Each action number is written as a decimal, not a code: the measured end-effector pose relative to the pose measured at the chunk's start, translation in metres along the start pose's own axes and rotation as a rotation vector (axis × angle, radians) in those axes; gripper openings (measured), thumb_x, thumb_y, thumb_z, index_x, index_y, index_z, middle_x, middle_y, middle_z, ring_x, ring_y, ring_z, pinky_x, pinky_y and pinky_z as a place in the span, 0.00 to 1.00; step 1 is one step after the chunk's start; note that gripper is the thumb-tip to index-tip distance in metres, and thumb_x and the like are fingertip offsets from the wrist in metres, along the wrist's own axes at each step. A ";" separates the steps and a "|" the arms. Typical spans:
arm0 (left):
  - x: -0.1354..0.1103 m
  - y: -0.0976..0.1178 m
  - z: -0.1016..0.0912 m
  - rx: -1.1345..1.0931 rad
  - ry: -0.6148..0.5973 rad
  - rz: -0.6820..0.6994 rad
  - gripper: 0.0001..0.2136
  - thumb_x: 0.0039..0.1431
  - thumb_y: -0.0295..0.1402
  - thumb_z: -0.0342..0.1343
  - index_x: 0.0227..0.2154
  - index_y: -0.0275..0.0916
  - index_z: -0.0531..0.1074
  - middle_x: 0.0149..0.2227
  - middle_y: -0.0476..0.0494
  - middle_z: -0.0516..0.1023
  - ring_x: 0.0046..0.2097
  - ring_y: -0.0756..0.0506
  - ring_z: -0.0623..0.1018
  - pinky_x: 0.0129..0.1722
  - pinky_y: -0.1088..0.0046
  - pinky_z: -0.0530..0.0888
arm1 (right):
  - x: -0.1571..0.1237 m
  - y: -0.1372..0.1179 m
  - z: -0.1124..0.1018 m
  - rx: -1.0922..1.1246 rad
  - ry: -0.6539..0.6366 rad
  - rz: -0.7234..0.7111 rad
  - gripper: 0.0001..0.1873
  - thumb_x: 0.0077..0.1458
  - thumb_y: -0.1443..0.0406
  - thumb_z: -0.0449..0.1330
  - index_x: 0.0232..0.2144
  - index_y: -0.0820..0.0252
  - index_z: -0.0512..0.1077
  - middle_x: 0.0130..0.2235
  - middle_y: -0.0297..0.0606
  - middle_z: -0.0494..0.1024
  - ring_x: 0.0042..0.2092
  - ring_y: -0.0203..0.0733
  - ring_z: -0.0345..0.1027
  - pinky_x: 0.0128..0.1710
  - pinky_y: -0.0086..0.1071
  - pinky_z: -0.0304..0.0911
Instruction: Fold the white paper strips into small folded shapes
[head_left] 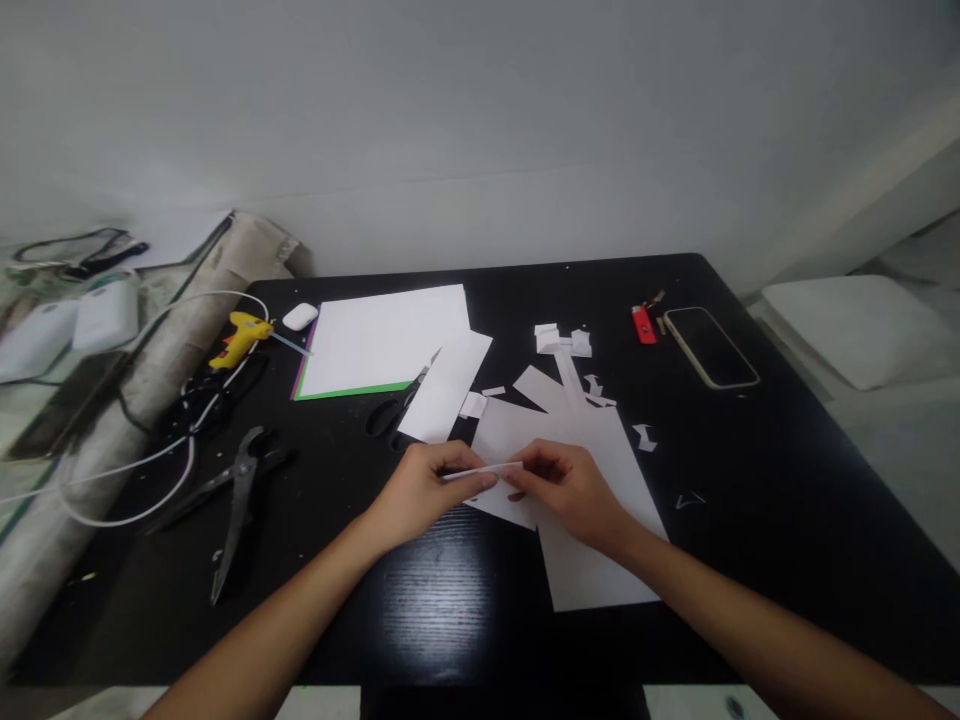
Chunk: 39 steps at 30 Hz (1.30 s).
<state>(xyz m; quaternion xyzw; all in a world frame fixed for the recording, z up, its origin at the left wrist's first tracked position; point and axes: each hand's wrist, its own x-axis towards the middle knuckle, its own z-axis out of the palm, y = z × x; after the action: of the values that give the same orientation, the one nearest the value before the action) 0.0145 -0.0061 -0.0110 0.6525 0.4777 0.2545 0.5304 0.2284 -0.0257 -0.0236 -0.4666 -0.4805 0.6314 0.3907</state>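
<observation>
Between both hands is a narrow white paper strip [486, 469], held nearly level above the table. My left hand [435, 485] pinches its left part between thumb and fingers. At its right end, my right hand [559, 485] grips it with the fingertips. White paper sheets [600, 540] lie beneath and beside my right hand. Just beyond my left hand, a white paper rectangle [450, 385] rests partly over dark-handled scissors [384, 415]. Small folded paper pieces [548, 339] and cut scraps [645, 437] are scattered past my right hand.
On the black table [750, 560], a stack of paper [382, 335] lies at the back left. Pliers [244, 480], a yellow glue gun [241, 340], a white earbud case [300, 317] and a looped white cable [124, 520] are left. A red lighter [643, 325] and phone [711, 347] are right.
</observation>
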 end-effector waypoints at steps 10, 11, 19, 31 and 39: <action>0.001 0.003 0.002 -0.066 0.067 -0.011 0.08 0.59 0.37 0.64 0.29 0.37 0.80 0.28 0.46 0.82 0.32 0.47 0.79 0.32 0.73 0.75 | -0.001 0.002 0.002 0.034 0.078 -0.010 0.12 0.49 0.56 0.74 0.28 0.59 0.81 0.29 0.36 0.81 0.33 0.42 0.76 0.38 0.38 0.75; 0.001 0.004 0.003 -0.071 0.081 -0.013 0.08 0.59 0.37 0.64 0.29 0.37 0.80 0.28 0.46 0.81 0.32 0.47 0.80 0.32 0.73 0.75 | 0.000 0.002 0.002 0.050 0.085 -0.010 0.13 0.48 0.56 0.74 0.28 0.59 0.81 0.29 0.36 0.81 0.33 0.42 0.76 0.38 0.38 0.75; 0.001 0.005 0.006 -0.287 0.127 0.005 0.08 0.53 0.33 0.68 0.32 0.36 0.76 0.30 0.49 0.80 0.29 0.49 0.79 0.30 0.74 0.79 | 0.000 -0.001 0.004 0.141 0.117 0.020 0.14 0.46 0.56 0.75 0.29 0.59 0.81 0.28 0.35 0.79 0.33 0.41 0.74 0.38 0.38 0.77; 0.000 0.001 0.003 0.007 0.169 0.067 0.05 0.57 0.33 0.65 0.32 0.38 0.82 0.34 0.44 0.85 0.37 0.44 0.82 0.32 0.75 0.76 | -0.001 -0.002 0.003 0.046 -0.071 0.090 0.17 0.49 0.54 0.72 0.31 0.63 0.79 0.30 0.34 0.78 0.30 0.36 0.74 0.34 0.32 0.75; 0.001 0.001 0.008 -0.350 0.103 -0.062 0.23 0.54 0.33 0.68 0.51 0.39 0.69 0.33 0.49 0.81 0.30 0.48 0.80 0.30 0.74 0.78 | -0.002 -0.004 0.003 0.043 -0.017 0.044 0.16 0.53 0.55 0.70 0.29 0.62 0.78 0.29 0.36 0.80 0.30 0.37 0.75 0.32 0.31 0.73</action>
<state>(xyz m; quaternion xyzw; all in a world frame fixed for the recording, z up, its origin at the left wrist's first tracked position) 0.0222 -0.0093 -0.0131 0.5211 0.4728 0.3503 0.6182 0.2257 -0.0272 -0.0190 -0.4629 -0.4598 0.6542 0.3826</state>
